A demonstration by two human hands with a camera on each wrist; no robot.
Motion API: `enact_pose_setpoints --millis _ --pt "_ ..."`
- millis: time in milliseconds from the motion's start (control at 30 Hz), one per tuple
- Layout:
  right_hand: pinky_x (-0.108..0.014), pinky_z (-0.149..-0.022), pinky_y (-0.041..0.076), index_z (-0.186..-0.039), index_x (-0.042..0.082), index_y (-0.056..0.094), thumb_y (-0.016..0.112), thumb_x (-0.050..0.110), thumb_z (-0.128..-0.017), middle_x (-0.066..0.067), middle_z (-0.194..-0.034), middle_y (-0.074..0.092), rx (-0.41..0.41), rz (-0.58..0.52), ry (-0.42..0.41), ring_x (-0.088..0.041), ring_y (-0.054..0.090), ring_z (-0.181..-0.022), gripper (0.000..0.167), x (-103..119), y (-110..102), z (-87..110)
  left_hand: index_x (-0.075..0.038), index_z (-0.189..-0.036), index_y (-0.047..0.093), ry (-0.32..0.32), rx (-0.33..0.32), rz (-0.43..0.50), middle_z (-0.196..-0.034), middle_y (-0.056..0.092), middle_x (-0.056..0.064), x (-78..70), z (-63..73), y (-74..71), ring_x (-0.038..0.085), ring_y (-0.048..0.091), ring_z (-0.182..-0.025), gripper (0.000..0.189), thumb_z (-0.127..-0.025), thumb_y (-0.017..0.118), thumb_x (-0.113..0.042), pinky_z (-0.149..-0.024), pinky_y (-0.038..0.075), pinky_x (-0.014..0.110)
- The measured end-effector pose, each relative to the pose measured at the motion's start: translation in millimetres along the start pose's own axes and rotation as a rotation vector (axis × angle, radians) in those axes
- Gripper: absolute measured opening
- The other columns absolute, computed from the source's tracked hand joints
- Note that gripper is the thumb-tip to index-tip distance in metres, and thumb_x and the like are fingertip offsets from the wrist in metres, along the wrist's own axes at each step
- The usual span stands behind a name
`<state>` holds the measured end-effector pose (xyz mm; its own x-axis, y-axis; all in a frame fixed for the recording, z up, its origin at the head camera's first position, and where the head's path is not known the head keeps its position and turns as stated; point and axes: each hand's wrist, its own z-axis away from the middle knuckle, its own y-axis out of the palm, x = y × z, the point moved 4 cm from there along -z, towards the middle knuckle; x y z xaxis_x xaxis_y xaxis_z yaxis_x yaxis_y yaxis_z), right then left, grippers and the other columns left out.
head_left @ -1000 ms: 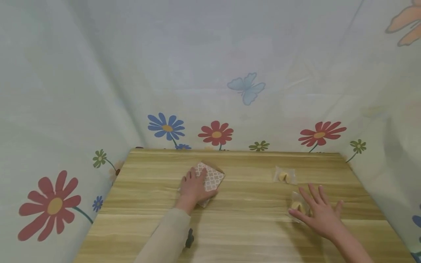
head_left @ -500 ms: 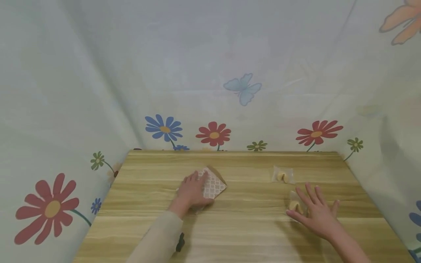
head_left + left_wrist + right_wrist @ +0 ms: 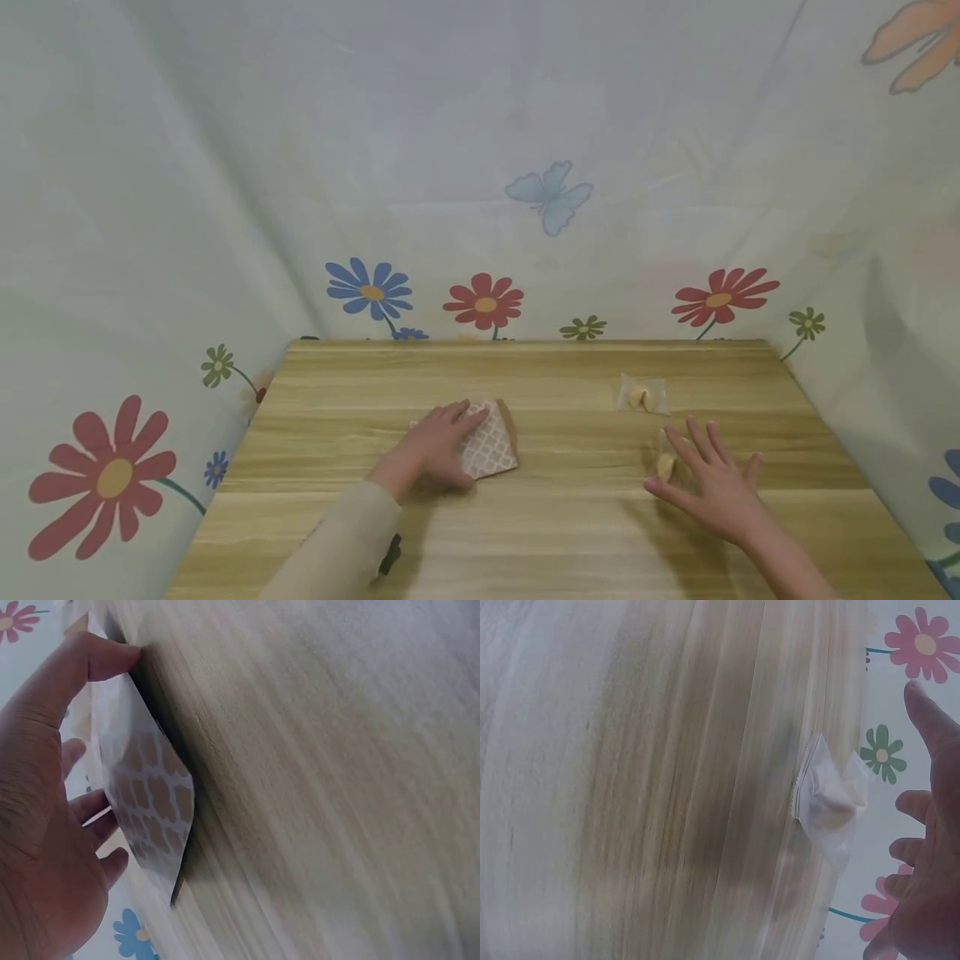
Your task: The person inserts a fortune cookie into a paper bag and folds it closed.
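My left hand [image 3: 431, 450] holds a small paper bag [image 3: 491, 446] with a tan-and-white lattice print, lying on the table. Its brown inner side shows along the right edge. In the left wrist view the thumb is bent at one edge of the bag [image 3: 154, 787], and the other fingers are at the opposite side. My right hand [image 3: 716, 492] hovers with spread fingers by a fortune cookie [image 3: 666, 464] in a clear wrapper, which it partly hides. The right wrist view shows a wrapped cookie [image 3: 832, 806] apart from the hand [image 3: 937, 862].
A second wrapped fortune cookie [image 3: 642, 399] lies farther back on the wood-grain table [image 3: 555, 533]. Behind the table's rear edge hangs a pale cloth [image 3: 420, 150] printed with flowers and butterflies. A dark object [image 3: 390, 554] shows beside the left sleeve.
My left hand has turned the paper bag clockwise and brought it slightly nearer, so its brown edge now faces right. The right hand stays spread by the near cookie, shifting slightly left in view.
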<state>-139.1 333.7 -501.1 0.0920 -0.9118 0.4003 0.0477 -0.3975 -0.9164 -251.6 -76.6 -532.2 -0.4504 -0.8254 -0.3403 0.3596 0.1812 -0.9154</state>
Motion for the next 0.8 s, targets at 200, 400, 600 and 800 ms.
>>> enact_pose_setpoints --millis 200,400,600,800 --pt "-0.094 -0.101 -0.015 -0.167 0.010 0.034 0.070 0.064 -0.095 -0.027 -0.175 0.013 0.013 -0.012 -0.001 -0.053 0.001 -0.160 0.097 3 -2 1.0 -0.019 -0.172 0.025 -0.009 0.004 -0.016 -0.177 0.021 0.014 -4.9 4.0 -2.4 0.035 0.022 -0.162 0.132 -0.068 0.093 -0.063 -0.132 0.017 0.052" --pt "-0.095 -0.101 -0.014 -0.167 0.010 0.034 0.071 0.063 -0.095 -0.028 -0.174 0.014 0.007 -0.011 -0.014 -0.053 0.003 -0.160 0.097 3 -1 1.4 -0.007 -0.171 0.018 -0.077 -0.045 -0.006 -0.177 0.020 0.016 -11.6 -0.4 -0.8 0.035 0.020 -0.163 0.148 -0.062 0.091 -0.076 -0.133 0.014 0.053" --pt "-0.096 -0.101 -0.010 -0.166 0.009 0.036 0.072 0.062 -0.094 -0.029 -0.173 0.018 0.002 -0.021 -0.022 -0.054 0.005 -0.160 0.096 3 -1 1.6 -0.002 -0.170 0.019 -0.147 -0.038 -0.036 -0.175 0.023 0.018 -17.1 -6.0 0.9 0.037 0.022 -0.162 0.153 -0.059 0.092 -0.078 -0.133 0.014 0.054" --pt "-0.096 -0.100 -0.011 -0.164 0.007 0.038 0.073 0.060 -0.095 -0.031 -0.172 0.019 0.011 -0.054 -0.028 -0.055 0.004 -0.160 0.094 6 -1 1.0 0.000 -0.168 0.023 -0.178 -0.032 -0.039 -0.172 0.029 0.020 -22.3 -8.4 -2.0 0.038 0.027 -0.159 0.151 -0.058 0.095 -0.074 -0.133 0.017 0.052"
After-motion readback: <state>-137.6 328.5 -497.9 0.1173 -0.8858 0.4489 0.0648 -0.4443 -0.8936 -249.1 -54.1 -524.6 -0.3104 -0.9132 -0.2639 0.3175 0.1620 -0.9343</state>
